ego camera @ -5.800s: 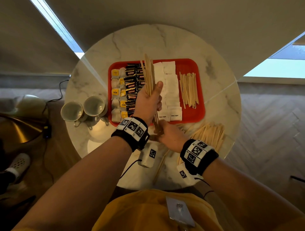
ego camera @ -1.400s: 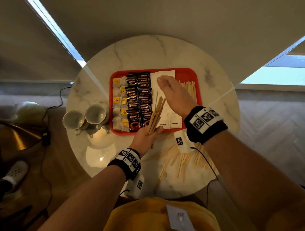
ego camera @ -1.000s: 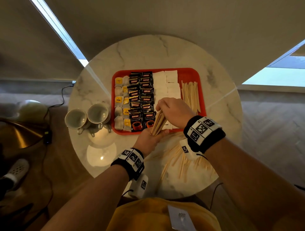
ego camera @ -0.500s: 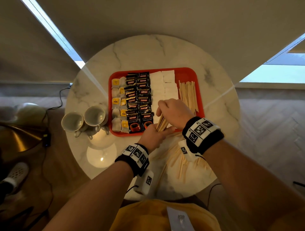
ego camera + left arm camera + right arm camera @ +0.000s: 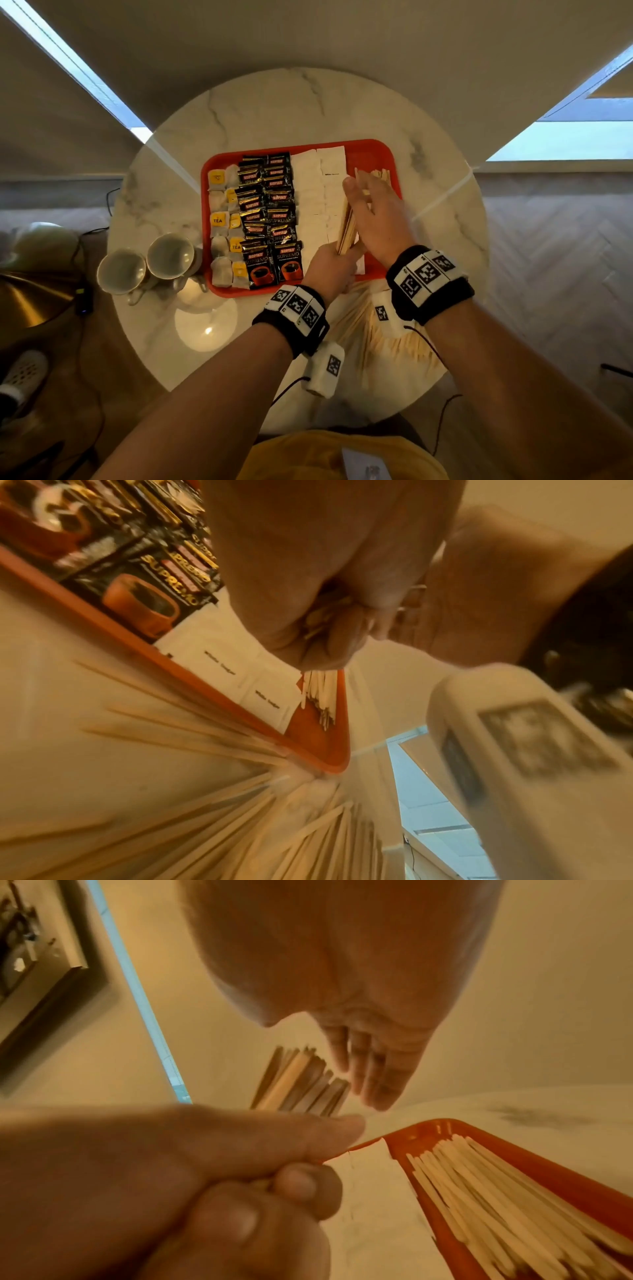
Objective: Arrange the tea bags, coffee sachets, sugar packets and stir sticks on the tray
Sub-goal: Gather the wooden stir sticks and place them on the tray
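While the left hand grips a bundle of thin wooden stir sticks upright over the red plastic tray, the right hand lies flat against them, fingers straight (more sticks litter the marble surface).

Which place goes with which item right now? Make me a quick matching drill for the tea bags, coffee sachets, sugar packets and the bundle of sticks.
Things:
1. tea bags
2. coffee sachets
3. sugar packets
4. bundle of sticks

Places:
A. white rows right of the black packs
B. gripped in the left hand
C. leftmost column of the tray
D. black rows, second from left

Pairs: 1-C, 2-D, 3-A, 4-B
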Tool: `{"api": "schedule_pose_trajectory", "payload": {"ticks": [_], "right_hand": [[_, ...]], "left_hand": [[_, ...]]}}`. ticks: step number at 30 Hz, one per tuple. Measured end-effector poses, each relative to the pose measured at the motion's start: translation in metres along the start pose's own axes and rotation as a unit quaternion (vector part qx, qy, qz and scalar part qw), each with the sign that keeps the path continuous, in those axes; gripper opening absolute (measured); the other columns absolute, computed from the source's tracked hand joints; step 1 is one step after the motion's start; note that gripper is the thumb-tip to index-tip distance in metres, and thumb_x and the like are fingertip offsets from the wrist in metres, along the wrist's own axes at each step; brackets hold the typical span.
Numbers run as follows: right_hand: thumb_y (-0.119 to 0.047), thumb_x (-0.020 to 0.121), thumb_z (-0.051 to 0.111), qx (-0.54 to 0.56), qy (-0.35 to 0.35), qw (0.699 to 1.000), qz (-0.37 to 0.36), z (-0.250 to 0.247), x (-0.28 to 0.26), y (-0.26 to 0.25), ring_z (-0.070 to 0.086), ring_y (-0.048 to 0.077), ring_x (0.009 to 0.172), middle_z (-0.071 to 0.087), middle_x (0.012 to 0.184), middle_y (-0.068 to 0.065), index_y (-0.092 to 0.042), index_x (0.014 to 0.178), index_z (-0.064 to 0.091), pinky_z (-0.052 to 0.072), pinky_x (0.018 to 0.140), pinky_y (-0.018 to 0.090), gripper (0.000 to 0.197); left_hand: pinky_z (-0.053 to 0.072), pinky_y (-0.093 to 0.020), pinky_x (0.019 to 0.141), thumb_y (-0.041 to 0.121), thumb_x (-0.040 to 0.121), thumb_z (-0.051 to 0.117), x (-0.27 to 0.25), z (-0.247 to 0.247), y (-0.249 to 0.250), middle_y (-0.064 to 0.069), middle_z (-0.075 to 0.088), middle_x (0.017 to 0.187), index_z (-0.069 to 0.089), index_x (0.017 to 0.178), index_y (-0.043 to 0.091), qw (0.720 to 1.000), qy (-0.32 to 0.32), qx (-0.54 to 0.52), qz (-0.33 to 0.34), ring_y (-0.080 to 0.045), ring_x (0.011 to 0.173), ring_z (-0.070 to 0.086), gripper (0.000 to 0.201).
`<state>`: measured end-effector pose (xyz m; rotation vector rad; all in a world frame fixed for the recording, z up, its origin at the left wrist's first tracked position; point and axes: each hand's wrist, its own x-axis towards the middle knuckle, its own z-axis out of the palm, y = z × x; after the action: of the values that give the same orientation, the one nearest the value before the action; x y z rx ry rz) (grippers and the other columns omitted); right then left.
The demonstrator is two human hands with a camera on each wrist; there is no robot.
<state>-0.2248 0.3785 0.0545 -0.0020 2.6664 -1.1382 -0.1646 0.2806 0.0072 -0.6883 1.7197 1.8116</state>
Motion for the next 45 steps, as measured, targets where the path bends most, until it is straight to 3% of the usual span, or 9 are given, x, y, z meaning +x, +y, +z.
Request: {"api": "schedule_pose_trajectory", "payload": {"ticks": [2, 6, 11, 15, 17, 22, 29, 37, 45], "right_hand": [[-0.078, 0.090, 0.035, -0.016, 0.036, 0.999, 0.036, 0.002, -0.004, 0.014, 0.058, 0.018, 0.120, 0.054, 0.139, 0.001, -0.023, 0.146, 0.045, 0.050, 0.100, 0.038, 0.079], [-0.066, 0.092, 0.053, -0.059, -0.083, 0.991, 0.087, 0.009, -0.012, 0.040, 0.065, 0.018, 0.102, 0.067, 0.114, 0.001, -0.019, 0.121, 0.069, 0.055, 0.090, 0.037, 0.057], [-0.046, 0.097, 0.058, -0.046, -0.041, 0.992, 0.107, 0.007, 0.013, 0.064, 0.061, 0.015, 0.072, 0.066, 0.078, -0.002, -0.021, 0.075, 0.066, 0.042, 0.060, 0.025, 0.035], [-0.032, 0.099, 0.060, 0.010, -0.048, 0.991, 0.125, -0.015, 0.037, 0.073, 0.064, 0.020, 0.076, 0.070, 0.086, 0.006, -0.010, 0.093, 0.071, 0.044, 0.064, 0.025, 0.025], [-0.027, 0.100, 0.059, 0.020, -0.055, 0.991, 0.118, -0.024, 0.048, 0.075, 0.066, 0.024, 0.079, 0.072, 0.090, 0.010, -0.007, 0.100, 0.073, 0.047, 0.066, 0.027, 0.025], [-0.027, 0.102, 0.056, 0.020, -0.101, 0.987, 0.122, -0.027, 0.064, 0.081, 0.062, 0.027, 0.070, 0.069, 0.086, 0.018, -0.005, 0.095, 0.068, 0.047, 0.064, 0.032, 0.026], [-0.025, 0.098, 0.061, -0.035, -0.085, 0.985, 0.145, -0.009, 0.086, 0.094, 0.063, 0.015, 0.081, 0.071, 0.098, 0.004, -0.014, 0.111, 0.069, 0.038, 0.058, 0.016, 0.019], [-0.032, 0.091, 0.072, -0.074, 0.010, 0.985, 0.153, -0.005, 0.079, 0.103, 0.058, 0.019, 0.102, 0.059, 0.113, 0.004, -0.016, 0.121, 0.062, 0.039, 0.080, 0.024, 0.036], [-0.034, 0.092, 0.069, -0.090, -0.007, 0.986, 0.140, 0.003, 0.076, 0.108, 0.060, 0.026, 0.112, 0.055, 0.125, 0.008, -0.014, 0.130, 0.060, 0.051, 0.098, 0.041, 0.044]], "left_hand": [[0.039, -0.035, 0.057, 0.044, 0.093, 0.065, 0.016, 0.003, 0.007, 0.003, 0.047, 0.053, 0.052, 0.074, 0.016, 0.998, 0.056, 0.034, -0.006, -0.021, 0.050, 0.043, 0.036], [0.050, -0.037, 0.074, 0.031, 0.101, 0.049, 0.033, 0.007, 0.015, -0.013, 0.069, 0.096, 0.056, 0.095, 0.011, 0.959, 0.111, 0.260, 0.033, -0.035, 0.088, 0.065, 0.021], [0.052, -0.044, 0.065, 0.018, 0.098, 0.051, 0.043, 0.028, 0.026, -0.018, 0.069, 0.097, 0.038, 0.109, 0.011, 0.951, 0.002, 0.297, 0.082, -0.036, 0.081, 0.067, 0.018], [0.053, -0.040, 0.071, 0.033, 0.101, 0.048, 0.053, 0.033, 0.043, -0.009, 0.067, 0.092, 0.047, 0.112, 0.011, 0.976, -0.073, 0.189, 0.078, -0.023, 0.073, 0.062, 0.024], [0.045, -0.032, 0.070, 0.026, 0.106, 0.038, 0.057, 0.034, 0.052, -0.008, 0.061, 0.085, 0.051, 0.096, 0.011, 0.980, -0.081, 0.162, 0.082, -0.019, 0.074, 0.055, 0.023], [0.035, -0.031, 0.059, 0.018, 0.104, 0.037, 0.079, 0.039, 0.050, -0.004, 0.058, 0.074, 0.052, 0.074, 0.014, 0.976, 0.019, 0.198, 0.084, -0.018, 0.067, 0.051, 0.033], [0.035, -0.030, 0.067, 0.024, 0.102, 0.051, 0.101, 0.045, 0.031, -0.015, 0.056, 0.092, 0.063, 0.095, 0.004, 0.936, 0.123, 0.298, 0.139, -0.026, 0.077, 0.053, 0.024], [0.039, -0.031, 0.068, 0.022, 0.099, 0.056, 0.105, 0.039, 0.024, -0.009, 0.054, 0.094, 0.061, 0.111, 0.007, 0.910, 0.128, 0.358, 0.167, -0.026, 0.082, 0.053, 0.020], [0.046, -0.035, 0.072, 0.017, 0.097, 0.058, 0.111, 0.040, 0.020, -0.012, 0.056, 0.103, 0.061, 0.114, 0.007, 0.902, 0.127, 0.378, 0.167, -0.030, 0.088, 0.056, 0.019]]}}
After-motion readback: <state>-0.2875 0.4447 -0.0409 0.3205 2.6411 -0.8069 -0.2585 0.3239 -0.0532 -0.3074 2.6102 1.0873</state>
